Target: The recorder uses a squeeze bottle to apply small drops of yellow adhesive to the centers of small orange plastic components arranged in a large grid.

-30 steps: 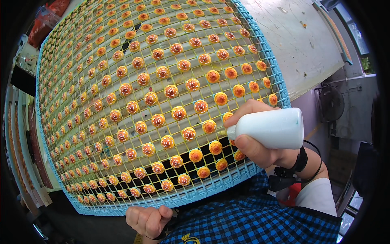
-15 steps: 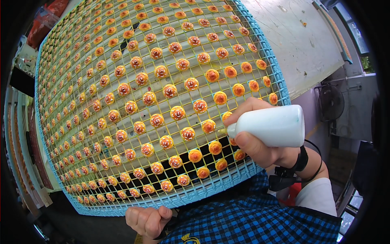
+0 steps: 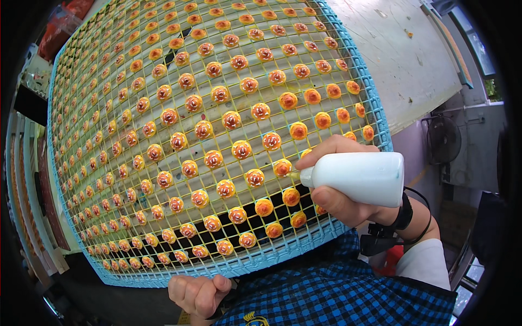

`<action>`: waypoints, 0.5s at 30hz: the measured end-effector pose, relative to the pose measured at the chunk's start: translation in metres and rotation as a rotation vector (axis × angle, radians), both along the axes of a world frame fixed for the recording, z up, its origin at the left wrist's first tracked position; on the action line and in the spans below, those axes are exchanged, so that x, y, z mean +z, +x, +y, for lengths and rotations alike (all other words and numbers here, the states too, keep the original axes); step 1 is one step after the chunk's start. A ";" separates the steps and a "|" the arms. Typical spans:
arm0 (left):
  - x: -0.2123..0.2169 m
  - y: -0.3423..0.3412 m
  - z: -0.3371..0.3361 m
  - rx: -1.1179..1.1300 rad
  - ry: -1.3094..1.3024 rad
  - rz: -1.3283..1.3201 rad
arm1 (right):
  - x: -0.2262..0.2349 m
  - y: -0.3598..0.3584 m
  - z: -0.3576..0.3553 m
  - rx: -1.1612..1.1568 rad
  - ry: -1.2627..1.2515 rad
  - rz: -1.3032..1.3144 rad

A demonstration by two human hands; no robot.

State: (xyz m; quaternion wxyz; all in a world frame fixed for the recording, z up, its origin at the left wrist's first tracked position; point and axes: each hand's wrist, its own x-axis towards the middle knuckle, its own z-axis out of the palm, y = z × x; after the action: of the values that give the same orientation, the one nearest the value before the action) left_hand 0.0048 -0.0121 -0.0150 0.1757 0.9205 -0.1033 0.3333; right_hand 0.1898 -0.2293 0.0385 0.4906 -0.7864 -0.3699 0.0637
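My right hand [image 3: 348, 204] grips a white squeeze bottle [image 3: 361, 176], tilted with its narrow tip pointing left. The tip is close beside a small round yellow-orange piece [image 3: 282, 167] on a blue-rimmed mesh rack [image 3: 304, 247]. Whether it touches is too small to tell. Rows of such flower-like pieces sit on the yellow grid. Those farther left, such as one piece [image 3: 254, 177], carry white marks; several near the right edge, like one piece [image 3: 298, 130], are plain orange. My left hand [image 3: 198, 294] is curled closed at the rack's near rim; what is inside its fingers is hidden.
Beneath the rack lies a pale work surface [image 3: 397, 70], reaching to the upper right. A dark fan [image 3: 443, 136] stands at the right. More stacked racks [image 3: 30, 195] are at the far left, below a red bag [image 3: 62, 24]. A blue checked apron [image 3: 326, 293] covers my front.
The bottle and my right hand have shifted slightly left and down, so the tip is nearer the piece. The pieces appear a little farther right in view. My left hand stays put.
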 end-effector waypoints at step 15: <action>-0.001 0.000 0.000 0.001 0.002 -0.013 | 0.000 -0.001 0.000 -0.028 -0.004 0.002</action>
State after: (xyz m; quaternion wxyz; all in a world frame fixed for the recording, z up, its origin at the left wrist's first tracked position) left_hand 0.0052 -0.0118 -0.0165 0.1739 0.9186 -0.1044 0.3392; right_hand 0.1892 -0.2298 0.0386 0.4903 -0.7925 -0.3581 0.0580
